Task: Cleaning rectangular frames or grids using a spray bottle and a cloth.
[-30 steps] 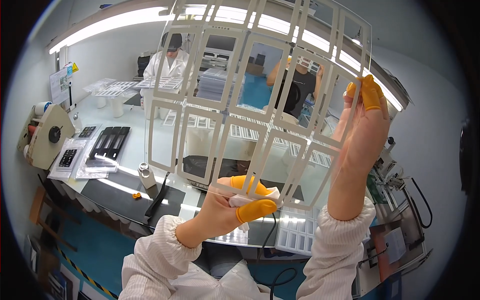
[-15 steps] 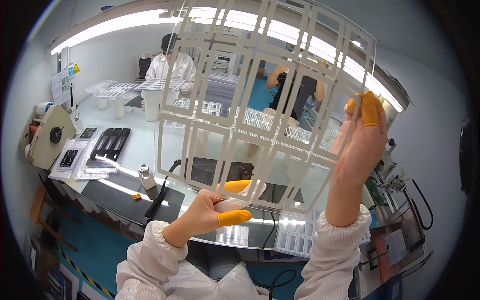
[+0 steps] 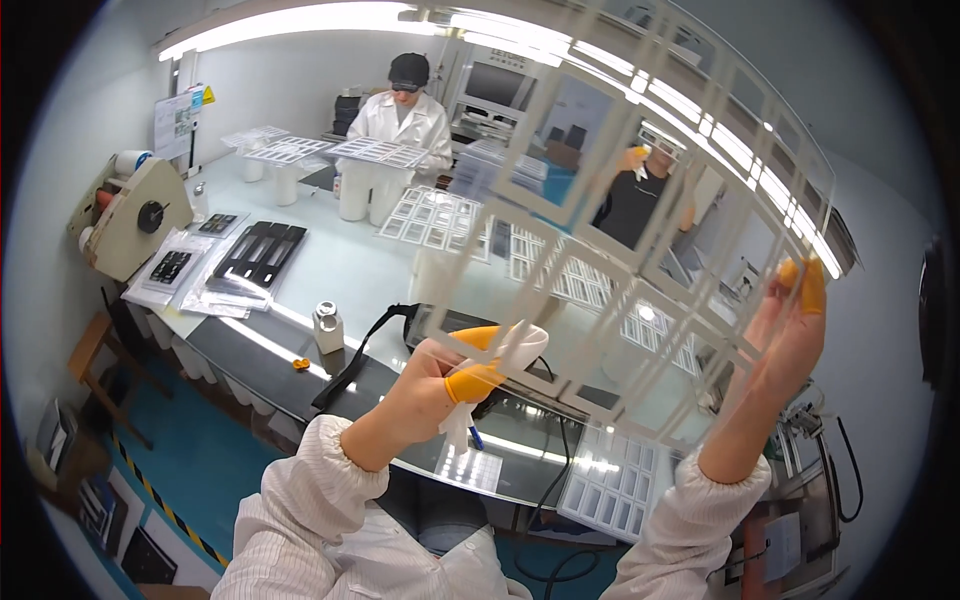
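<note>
A large clear sheet (image 3: 578,250) printed with pale rectangular frames is raised at a tilt before me, smeared by motion. My right hand (image 3: 790,335), in yellow finger cots, grips its right edge. At the sheet's lower left corner, my left hand (image 3: 405,395) pinches a folded white cloth (image 3: 521,346) between yellow-cotted fingers. Part of the cloth hangs below that hand, beside a blue pen-like tip (image 3: 476,439). Whether the left fingers also touch the sheet, I cannot tell.
Framed sheets (image 3: 440,216) lie on the glass-topped table. A small bottle (image 3: 327,327), a black strap (image 3: 365,350) and black panels (image 3: 262,253) sit left. White cylinders (image 3: 353,192) support more sheets. A white-coated person (image 3: 400,120) stands across; another person (image 3: 632,205) shows through the sheet.
The sheet and my right hand have shifted right, and the sheet has turned. My left thumb has closed onto the cloth, which now hangs below the hand. The view has swung left.
</note>
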A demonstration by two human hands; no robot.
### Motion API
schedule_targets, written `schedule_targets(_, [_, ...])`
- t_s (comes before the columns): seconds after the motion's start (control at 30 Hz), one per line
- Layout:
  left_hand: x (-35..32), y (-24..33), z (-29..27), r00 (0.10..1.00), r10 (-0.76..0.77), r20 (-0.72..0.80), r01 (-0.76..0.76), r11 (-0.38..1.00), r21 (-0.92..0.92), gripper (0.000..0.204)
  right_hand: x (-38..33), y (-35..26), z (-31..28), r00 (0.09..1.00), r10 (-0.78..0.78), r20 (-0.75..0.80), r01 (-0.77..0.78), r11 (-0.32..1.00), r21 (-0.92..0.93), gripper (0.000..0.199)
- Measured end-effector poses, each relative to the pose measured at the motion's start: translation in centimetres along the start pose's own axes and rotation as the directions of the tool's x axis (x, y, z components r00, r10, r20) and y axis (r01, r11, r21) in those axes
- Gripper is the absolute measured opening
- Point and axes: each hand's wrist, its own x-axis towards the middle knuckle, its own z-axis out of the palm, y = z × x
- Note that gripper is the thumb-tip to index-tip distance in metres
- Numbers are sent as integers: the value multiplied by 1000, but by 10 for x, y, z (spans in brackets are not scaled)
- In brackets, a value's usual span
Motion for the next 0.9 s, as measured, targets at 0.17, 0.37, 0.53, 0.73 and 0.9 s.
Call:
schedule_targets(0.17, [-2, 20, 4, 997, 77, 6, -77, 996, -35, 32, 7, -2, -20, 980, 111, -164, -108, 994, 24, 20])
schedule_targets(0.37, [-2, 28, 3, 994, 109, -17, -109, 994, -23, 38, 6, -2, -34, 954, 146, -263, -142, 989, 33, 22])
schedule_targets(0.53, [-2, 37, -3, 988, 143, -56, -142, 990, 21, 39, -8, 6, -51, 993, 96, -67, -92, 993, 72, 19])
schedule_targets(0.73, [4, 46, 9, 966, 243, -88, -228, 961, 159, 39, -22, 3, -50, 1000, -26, 15, 26, 1000, -7, 14])
schedule_targets(0.9, [4, 42, 14, 951, 298, -81, -262, 916, 303, 29, -35, 5, -57, 995, -102, 23, 104, 988, -112, 16])
